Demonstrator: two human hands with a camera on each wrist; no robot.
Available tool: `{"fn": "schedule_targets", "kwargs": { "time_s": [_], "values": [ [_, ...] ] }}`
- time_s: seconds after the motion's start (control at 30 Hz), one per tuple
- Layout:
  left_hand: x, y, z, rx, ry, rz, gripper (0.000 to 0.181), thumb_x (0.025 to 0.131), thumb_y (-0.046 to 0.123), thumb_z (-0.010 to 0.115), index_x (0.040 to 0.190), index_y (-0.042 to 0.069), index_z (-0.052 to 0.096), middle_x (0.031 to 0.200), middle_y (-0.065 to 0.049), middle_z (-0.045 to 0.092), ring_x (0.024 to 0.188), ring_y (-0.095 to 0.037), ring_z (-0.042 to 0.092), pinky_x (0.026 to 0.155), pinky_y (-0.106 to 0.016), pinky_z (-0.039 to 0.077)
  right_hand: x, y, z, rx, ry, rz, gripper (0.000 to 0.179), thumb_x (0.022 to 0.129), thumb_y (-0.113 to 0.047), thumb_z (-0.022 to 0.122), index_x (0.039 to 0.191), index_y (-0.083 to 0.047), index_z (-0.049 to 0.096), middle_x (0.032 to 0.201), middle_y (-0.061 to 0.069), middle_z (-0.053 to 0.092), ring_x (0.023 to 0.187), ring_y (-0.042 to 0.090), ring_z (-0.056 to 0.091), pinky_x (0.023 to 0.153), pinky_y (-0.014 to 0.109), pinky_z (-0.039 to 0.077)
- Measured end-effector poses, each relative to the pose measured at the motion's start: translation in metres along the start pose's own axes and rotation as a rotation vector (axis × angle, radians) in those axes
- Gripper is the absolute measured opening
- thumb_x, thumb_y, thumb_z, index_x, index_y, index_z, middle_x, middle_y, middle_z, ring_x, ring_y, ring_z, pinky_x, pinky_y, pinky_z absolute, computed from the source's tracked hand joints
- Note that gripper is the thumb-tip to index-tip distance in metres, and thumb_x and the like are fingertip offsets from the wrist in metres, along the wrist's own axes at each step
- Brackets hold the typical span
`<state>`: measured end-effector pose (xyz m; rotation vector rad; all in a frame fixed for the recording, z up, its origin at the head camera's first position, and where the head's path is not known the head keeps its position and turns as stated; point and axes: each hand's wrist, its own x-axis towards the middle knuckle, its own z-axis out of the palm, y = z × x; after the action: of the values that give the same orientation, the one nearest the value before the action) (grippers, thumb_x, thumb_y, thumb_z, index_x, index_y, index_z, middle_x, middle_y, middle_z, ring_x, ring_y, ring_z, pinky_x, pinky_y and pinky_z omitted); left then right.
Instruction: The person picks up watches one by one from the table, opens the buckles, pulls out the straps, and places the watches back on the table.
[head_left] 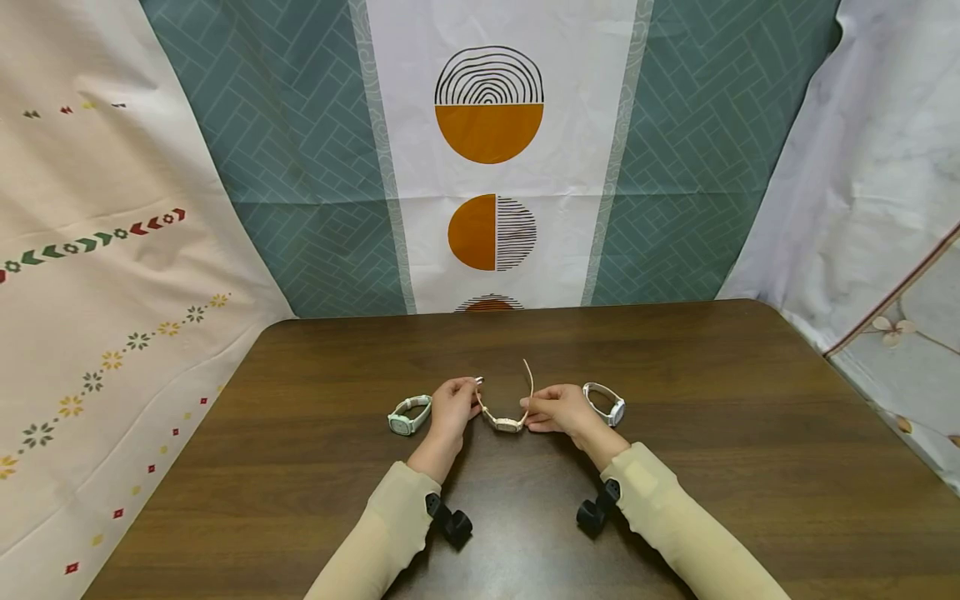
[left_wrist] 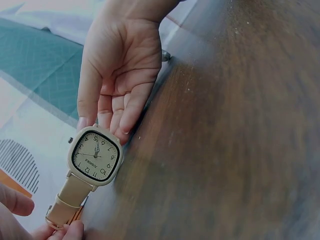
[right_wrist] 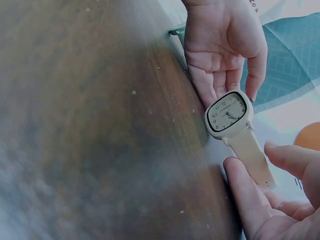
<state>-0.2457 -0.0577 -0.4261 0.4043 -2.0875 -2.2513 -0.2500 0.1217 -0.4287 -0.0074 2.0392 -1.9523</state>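
Note:
A beige wristwatch with a rounded-square case lies between the hands, its two strap halves spread apart and curving upward. The left hand pinches the buckle end of one strap half; the left wrist view shows the metal buckle by its fingertips. On the other side, the right hand has thumb and fingers around the holed strap half, whose free tip points up past them. The dial, with dark numerals, faces the wearer.
A pale green watch with a closed strap rests just left of the left hand. Close by the right hand stands a white watch, its strap also looped. All are on a dark brown wooden table with patterned cloths behind.

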Motion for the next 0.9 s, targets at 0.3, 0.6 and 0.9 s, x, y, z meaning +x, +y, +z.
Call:
{"fn": "schedule_targets", "kwargs": {
  "time_s": [0.3,0.6,0.9],
  "values": [
    [-0.0012,0.0013,0.0002,0.064,0.001,0.016,0.026,0.095,0.005,0.048,0.113,-0.011,0.057,0.110,-0.024,0.058,0.095,-0.026,0.058,0.082,-0.036,0.053,-0.0005,-0.0010,0.0015,-0.038,0.014,0.004,0.031,0.086,0.001,0.065,0.106,0.021,0.055,0.080,0.009,0.067,0.066,0.013,0.066,0.066,0.028,0.057],
    [-0.0035,0.0032,0.0006,0.111,0.004,0.025,0.027,0.095,0.006,0.048,0.115,-0.011,0.057,0.113,-0.024,0.057,0.104,-0.031,0.055,0.085,-0.040,0.052,-0.0020,-0.0045,0.0013,-0.085,0.046,0.025,0.029,0.083,0.001,0.068,0.104,0.018,0.058,0.083,0.011,0.069,0.068,0.015,0.067,0.066,0.029,0.058],
    [-0.0031,0.0024,0.0013,0.116,0.001,0.024,0.029,0.095,0.006,0.048,0.117,-0.011,0.055,0.114,-0.024,0.056,0.104,-0.031,0.054,0.085,-0.040,0.052,-0.0019,-0.0046,0.0020,-0.091,0.077,0.038,0.028,0.083,0.000,0.069,0.103,0.016,0.057,0.083,0.013,0.066,0.067,0.015,0.066,0.065,0.029,0.058]
  ]
}}
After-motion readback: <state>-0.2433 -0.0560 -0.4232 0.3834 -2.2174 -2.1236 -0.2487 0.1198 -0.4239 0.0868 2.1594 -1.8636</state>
